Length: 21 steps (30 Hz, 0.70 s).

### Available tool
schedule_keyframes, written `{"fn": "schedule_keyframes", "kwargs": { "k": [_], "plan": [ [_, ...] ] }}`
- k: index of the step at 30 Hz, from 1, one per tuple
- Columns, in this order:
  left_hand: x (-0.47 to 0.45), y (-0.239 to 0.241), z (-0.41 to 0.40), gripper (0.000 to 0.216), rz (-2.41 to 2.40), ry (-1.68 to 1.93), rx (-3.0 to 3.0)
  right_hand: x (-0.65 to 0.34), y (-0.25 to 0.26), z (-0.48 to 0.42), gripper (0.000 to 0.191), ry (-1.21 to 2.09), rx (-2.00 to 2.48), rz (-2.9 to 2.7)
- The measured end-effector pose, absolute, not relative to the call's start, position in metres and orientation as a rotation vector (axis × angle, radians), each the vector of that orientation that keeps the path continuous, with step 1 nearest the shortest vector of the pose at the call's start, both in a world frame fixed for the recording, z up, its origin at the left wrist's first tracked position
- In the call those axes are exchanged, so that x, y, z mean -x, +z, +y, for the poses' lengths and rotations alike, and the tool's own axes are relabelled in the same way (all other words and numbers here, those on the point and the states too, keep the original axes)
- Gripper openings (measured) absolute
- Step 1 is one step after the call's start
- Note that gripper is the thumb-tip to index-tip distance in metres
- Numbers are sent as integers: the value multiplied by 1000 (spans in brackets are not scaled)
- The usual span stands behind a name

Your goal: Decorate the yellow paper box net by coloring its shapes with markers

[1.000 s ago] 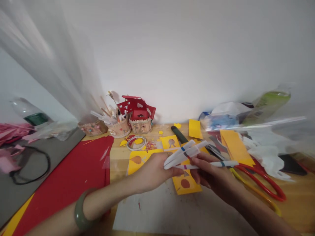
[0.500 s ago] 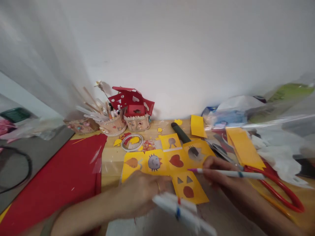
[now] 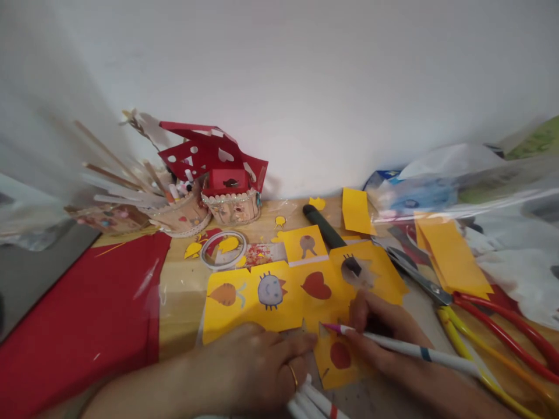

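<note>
A yellow paper cross-shaped sheet (image 3: 286,317) lies flat in front of me, bearing a carrot, a smiling round face, a red heart and other shapes. My right hand (image 3: 384,331) is closed round a white felt-tip pen (image 3: 437,356) with a pink tip. That tip meets the sheet's lower flap (image 3: 325,375), at a small triangle above a red round shape. My left hand (image 3: 257,366), with a ring on one finger, presses on the sheet's lower edge beside that flap. Several white felt-tip pens (image 3: 312,401) stick out from under its curled fingers.
Red-handled scissors (image 3: 443,295) and yellow-handled ones (image 3: 458,343) lie at the right, near folded yellow paper (image 3: 454,253). A tape roll (image 3: 204,256), a dark green stick (image 3: 323,226) and decorated cups (image 3: 231,208) stand or lie farther back. Red sheets (image 3: 100,302) cover the left.
My right hand has moved the pink tip down and left, from beside the heart to the triangle on the lower flap. My left hand has shifted slightly lower, and the camera view has moved closer.
</note>
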<state>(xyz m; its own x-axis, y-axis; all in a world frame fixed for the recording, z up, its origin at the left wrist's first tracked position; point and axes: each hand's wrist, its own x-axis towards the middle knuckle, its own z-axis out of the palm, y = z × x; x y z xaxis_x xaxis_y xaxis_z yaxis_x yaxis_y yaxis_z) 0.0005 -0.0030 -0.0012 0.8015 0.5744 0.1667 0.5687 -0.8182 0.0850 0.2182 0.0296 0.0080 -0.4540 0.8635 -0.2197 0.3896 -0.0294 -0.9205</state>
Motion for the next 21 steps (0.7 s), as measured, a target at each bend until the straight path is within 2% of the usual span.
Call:
{"fn": "schedule_keyframes", "kwargs": {
  "k": [21],
  "plan": [
    [1, 2, -4, 38, 916, 339, -2982, -216, 7, 31, 26, 1464, 1327, -1900]
  ]
}}
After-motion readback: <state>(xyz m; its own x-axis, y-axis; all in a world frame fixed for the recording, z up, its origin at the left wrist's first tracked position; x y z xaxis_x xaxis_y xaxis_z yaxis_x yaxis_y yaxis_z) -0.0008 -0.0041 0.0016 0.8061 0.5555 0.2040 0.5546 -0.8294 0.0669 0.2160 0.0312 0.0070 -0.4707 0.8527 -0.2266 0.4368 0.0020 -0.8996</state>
